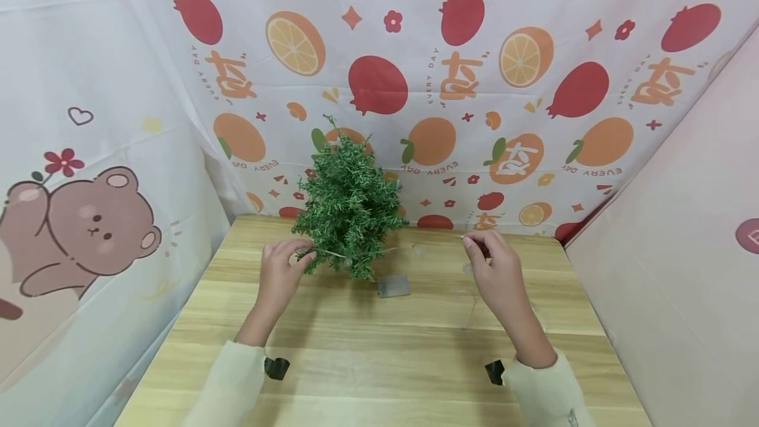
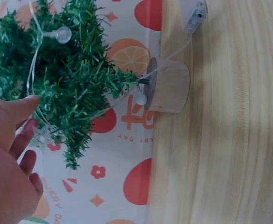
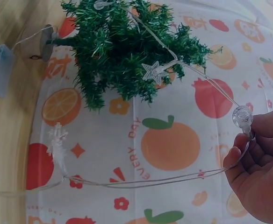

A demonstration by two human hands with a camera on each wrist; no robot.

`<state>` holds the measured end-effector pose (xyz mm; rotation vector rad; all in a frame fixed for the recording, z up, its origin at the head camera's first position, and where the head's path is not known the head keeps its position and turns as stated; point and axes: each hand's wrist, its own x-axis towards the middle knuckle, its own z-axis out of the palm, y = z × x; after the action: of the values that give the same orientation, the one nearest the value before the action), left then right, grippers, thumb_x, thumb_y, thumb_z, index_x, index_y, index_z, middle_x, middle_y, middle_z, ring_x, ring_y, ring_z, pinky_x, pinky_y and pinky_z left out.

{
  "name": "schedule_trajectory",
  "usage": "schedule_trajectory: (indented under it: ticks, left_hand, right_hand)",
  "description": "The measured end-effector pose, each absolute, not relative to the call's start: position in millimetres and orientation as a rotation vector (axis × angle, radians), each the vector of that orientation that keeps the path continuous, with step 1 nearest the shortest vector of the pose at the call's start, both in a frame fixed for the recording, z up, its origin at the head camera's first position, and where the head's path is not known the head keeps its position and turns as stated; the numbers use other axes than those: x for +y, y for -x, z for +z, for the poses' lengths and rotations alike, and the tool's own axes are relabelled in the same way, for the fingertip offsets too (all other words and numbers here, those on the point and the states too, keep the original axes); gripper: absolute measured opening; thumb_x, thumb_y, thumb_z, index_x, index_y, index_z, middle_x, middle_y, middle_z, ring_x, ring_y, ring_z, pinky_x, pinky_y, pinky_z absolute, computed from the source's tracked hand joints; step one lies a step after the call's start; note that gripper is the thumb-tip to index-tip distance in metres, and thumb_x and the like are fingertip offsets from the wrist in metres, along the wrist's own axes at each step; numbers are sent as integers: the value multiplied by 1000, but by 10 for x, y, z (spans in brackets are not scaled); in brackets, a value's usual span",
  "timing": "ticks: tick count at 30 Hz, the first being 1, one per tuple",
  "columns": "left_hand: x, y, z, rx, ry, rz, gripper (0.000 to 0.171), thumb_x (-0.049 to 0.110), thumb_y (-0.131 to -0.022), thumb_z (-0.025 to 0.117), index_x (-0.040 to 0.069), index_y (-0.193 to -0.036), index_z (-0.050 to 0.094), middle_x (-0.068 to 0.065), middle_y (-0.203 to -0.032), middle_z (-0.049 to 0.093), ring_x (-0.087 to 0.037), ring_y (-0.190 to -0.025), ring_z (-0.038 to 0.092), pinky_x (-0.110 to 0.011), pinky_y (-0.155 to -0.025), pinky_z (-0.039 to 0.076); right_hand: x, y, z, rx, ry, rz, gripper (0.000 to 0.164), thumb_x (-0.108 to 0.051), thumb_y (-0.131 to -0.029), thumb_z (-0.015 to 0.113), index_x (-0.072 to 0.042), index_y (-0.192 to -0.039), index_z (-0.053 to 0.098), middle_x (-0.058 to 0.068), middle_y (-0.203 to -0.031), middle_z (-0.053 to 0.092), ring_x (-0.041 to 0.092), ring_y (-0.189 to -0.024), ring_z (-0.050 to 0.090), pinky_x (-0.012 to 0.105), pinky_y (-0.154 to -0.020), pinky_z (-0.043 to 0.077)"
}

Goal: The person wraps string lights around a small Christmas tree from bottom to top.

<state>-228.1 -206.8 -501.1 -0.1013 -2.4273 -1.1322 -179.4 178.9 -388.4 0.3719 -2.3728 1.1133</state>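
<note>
Fingers of the left hand (image 1: 280, 272) and right hand (image 1: 497, 269) pinch a string of lights (image 3: 175, 60), held near a green tree (image 1: 352, 206) (wooden base (image 2: 171, 88)) toward the far left of the table (image 1: 379, 361), a grey box (image 1: 394, 285) to its near right.

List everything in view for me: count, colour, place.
table: 1, light wood, below
tree: 1, green, at table's back
tree base: 1, pale, underneath
light string: 1, clear, along tree
lights: several, clear, on string
box: 1, grey, beside tree base
fruit-print cloth: 1, white, behind
bear-print cloth: 1, white, left
side cloth: 1, pale, right
black pieces: 2, black, foreground
sleeves: 2, cream, foreground
left hand: 1, bare, at light string
right hand: 1, bare, pinching light string
</note>
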Motion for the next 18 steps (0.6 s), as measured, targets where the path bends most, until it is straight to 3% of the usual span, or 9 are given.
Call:
schedule_trajectory:
  ticks: [10,18]
  left_hand:
    - [-1529,1939,-4583,-2206,298,-1056,21,15,-83,83,9,-101,76,-4,-100,74,-23,-85,51,-26,-73,36]
    - [-1092,1926,-4258,-2165,463,-1100,18,20,-87,80,15,-105,76,6,-92,70,-10,-76,47,-23,-65,40]
  right_hand:
    - [1646,1875,-3809,-2334,-453,1141,11,-11,-100,64,-3,-105,70,4,-87,59,13,-76,51,20,-64,43]
    - [1529,1950,-3774,-2356,-480,1161,17,-18,-103,60,-5,-108,70,4,-89,59,14,-78,51,23,-65,45]
